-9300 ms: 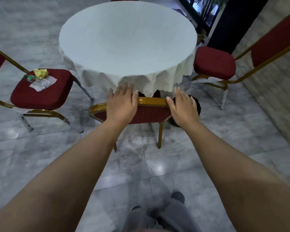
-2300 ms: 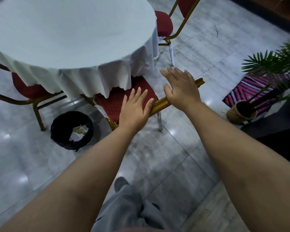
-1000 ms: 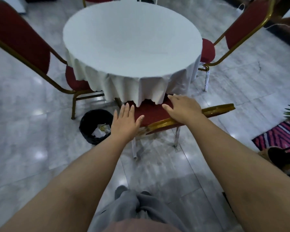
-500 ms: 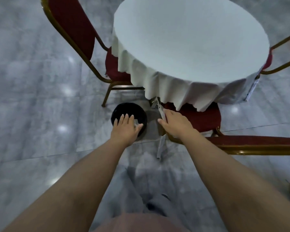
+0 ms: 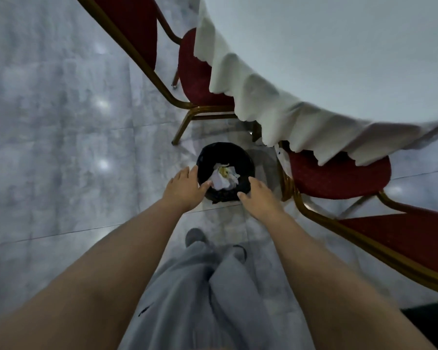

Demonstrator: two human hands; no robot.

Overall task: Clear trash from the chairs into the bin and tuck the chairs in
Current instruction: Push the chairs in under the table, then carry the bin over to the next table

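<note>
The black bin (image 5: pixel 225 157) sits on the floor between two red chairs, crumpled trash (image 5: pixel 224 179) inside. My left hand (image 5: pixel 185 189) and right hand (image 5: pixel 259 198) reach to its near rim, fingers spread, holding nothing.

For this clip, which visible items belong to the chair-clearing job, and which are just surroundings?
Job items:
black bin
crumpled trash inside it
near chair
far chair
left hand
right hand

Surroundings:
table with white cloth
grey tiled floor
</note>
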